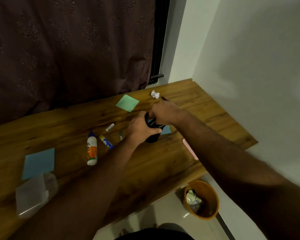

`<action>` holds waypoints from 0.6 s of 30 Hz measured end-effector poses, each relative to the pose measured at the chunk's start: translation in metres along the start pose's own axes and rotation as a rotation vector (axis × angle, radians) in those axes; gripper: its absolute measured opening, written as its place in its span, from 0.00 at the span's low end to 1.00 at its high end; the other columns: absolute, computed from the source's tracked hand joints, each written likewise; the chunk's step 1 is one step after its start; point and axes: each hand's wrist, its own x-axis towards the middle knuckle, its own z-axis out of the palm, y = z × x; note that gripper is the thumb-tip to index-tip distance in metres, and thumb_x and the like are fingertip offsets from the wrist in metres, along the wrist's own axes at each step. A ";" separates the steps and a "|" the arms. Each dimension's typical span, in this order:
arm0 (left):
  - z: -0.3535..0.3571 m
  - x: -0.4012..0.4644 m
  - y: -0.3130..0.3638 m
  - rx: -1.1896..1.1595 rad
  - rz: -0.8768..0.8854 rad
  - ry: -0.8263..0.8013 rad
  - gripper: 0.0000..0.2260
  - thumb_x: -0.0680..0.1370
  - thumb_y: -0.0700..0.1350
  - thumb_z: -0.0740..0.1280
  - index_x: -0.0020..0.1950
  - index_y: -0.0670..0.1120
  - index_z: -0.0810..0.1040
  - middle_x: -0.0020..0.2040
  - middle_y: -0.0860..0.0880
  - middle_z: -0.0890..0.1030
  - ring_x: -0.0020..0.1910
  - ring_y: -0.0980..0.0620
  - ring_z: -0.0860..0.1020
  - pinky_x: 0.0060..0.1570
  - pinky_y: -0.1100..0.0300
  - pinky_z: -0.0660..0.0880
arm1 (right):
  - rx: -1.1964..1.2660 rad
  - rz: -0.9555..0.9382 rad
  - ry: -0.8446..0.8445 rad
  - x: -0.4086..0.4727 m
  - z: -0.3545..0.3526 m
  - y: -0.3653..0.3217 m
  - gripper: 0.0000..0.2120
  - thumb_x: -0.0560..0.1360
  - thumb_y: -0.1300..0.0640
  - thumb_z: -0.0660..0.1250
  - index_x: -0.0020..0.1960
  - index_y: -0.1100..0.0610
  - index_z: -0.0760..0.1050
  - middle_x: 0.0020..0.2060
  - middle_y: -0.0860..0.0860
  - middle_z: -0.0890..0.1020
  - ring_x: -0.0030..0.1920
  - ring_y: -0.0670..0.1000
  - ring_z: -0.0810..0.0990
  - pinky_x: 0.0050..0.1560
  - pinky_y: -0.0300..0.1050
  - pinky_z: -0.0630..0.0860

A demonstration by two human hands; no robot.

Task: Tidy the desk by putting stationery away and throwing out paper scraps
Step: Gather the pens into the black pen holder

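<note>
Forearms (93, 179) hide desk (154, 163) — right hand (164, 110) covers holder (152, 131) mouth.

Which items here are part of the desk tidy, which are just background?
Job: pen holder, gripped by left hand, right hand at its mouth; glue bottle; glue stick; eraser; crumpled paper; green note; blue paper; bin.

Background: curtain; wall; plastic box.

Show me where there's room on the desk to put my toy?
Bare wood lies between the blue paper and the curtain, and near the front edge below the glue bottle. It is crowded around the black mesh cup, where both hands are.
</note>
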 end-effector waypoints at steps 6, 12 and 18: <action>0.003 0.011 -0.004 0.010 -0.038 -0.002 0.38 0.60 0.58 0.79 0.66 0.52 0.69 0.62 0.51 0.78 0.62 0.48 0.75 0.57 0.49 0.77 | 0.467 0.221 0.227 0.004 -0.004 0.061 0.05 0.74 0.58 0.67 0.45 0.55 0.82 0.43 0.50 0.84 0.45 0.51 0.82 0.47 0.48 0.80; 0.010 0.036 0.009 -0.068 -0.088 0.050 0.34 0.62 0.55 0.79 0.64 0.52 0.70 0.61 0.51 0.78 0.61 0.48 0.76 0.57 0.51 0.77 | 0.618 0.549 0.219 0.023 0.054 0.149 0.11 0.77 0.59 0.62 0.37 0.58 0.75 0.37 0.54 0.79 0.39 0.53 0.78 0.33 0.41 0.70; 0.019 0.061 0.019 -0.107 -0.168 0.103 0.36 0.64 0.55 0.79 0.67 0.49 0.68 0.62 0.50 0.77 0.60 0.48 0.76 0.54 0.57 0.74 | 0.539 0.578 0.021 0.046 0.128 0.180 0.10 0.78 0.55 0.64 0.51 0.61 0.80 0.47 0.54 0.82 0.44 0.52 0.78 0.38 0.42 0.77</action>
